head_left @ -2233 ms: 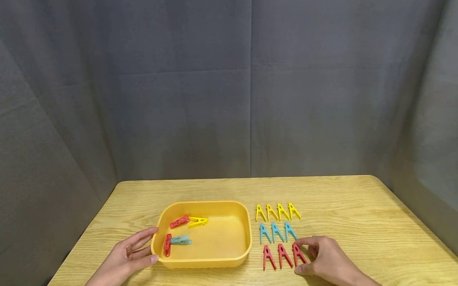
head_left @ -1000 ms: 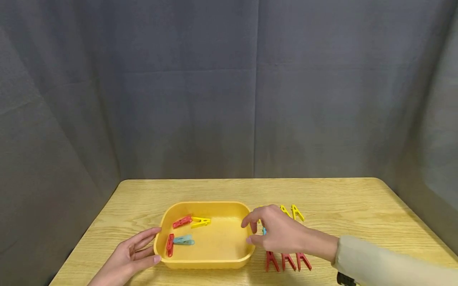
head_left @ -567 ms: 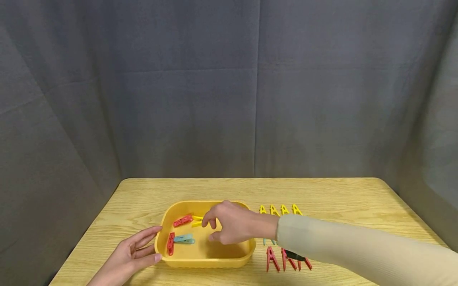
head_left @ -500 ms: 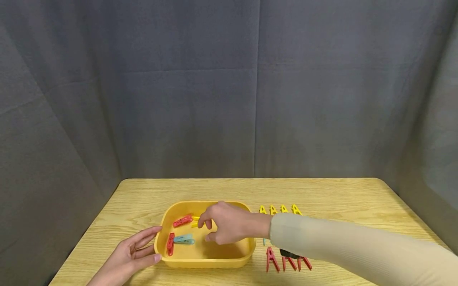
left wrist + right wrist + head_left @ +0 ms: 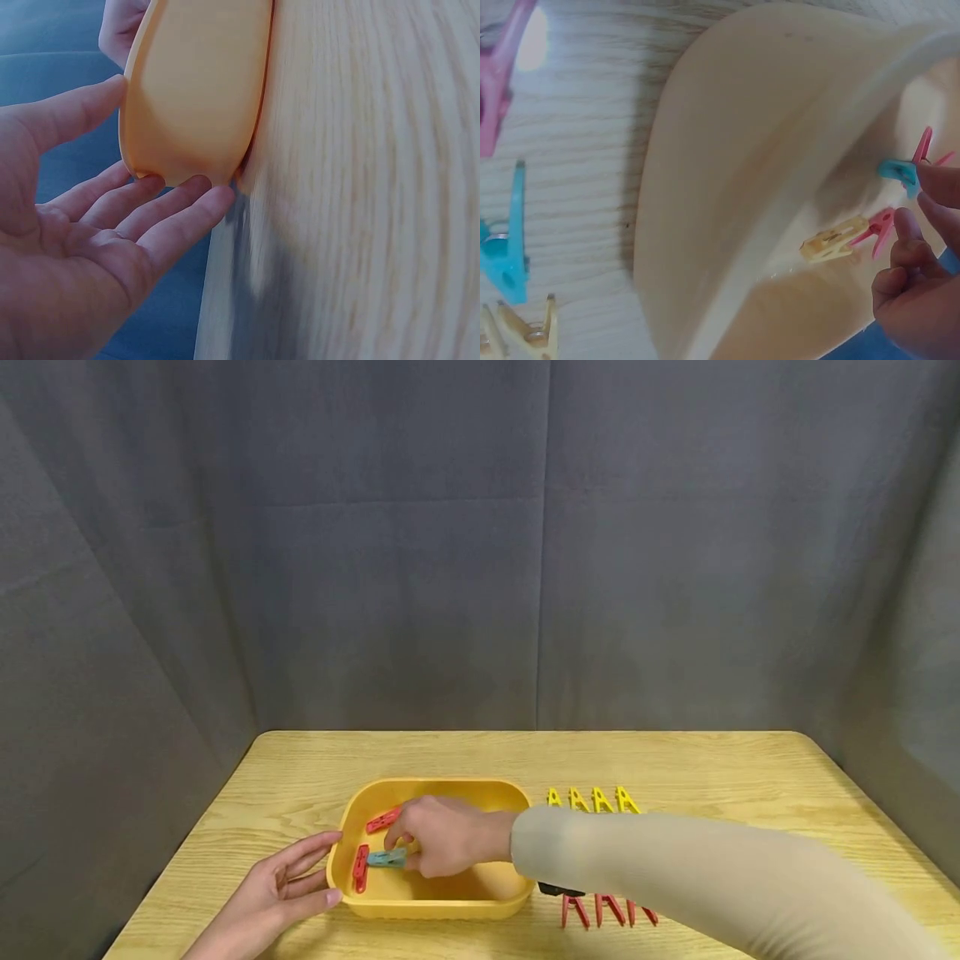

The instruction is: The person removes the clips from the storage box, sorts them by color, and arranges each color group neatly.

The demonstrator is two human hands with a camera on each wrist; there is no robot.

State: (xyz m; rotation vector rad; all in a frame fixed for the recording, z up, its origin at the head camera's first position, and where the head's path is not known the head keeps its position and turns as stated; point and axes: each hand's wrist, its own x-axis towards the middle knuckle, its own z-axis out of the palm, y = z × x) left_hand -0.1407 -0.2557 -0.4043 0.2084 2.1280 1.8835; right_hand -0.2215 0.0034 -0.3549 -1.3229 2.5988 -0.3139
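The blue clothespin (image 5: 385, 858) lay in the left half of the yellow basin (image 5: 435, 909), lower centre of the head frame, where your right hand (image 5: 444, 837) pinched its end. Two red clothespins (image 5: 361, 868) lay near it. Your left hand (image 5: 270, 889) was spread, touching the basin's left end. Right of lower centre, yellow pegs (image 5: 602, 801) and red pegs (image 5: 574, 912) lay on the wooden table (image 5: 750, 777); grey curtains (image 5: 390, 585) hung across the upper frame.

A wood-grain table (image 5: 720, 768) with rounded far corners carries a yellow basin (image 5: 431, 910) left of its middle. To the basin's right lie four yellow clothespins (image 5: 602, 799) in a far row, three red clothespins (image 5: 611, 910) in a near row, and a blue clothespin (image 5: 516, 247) between those rows.
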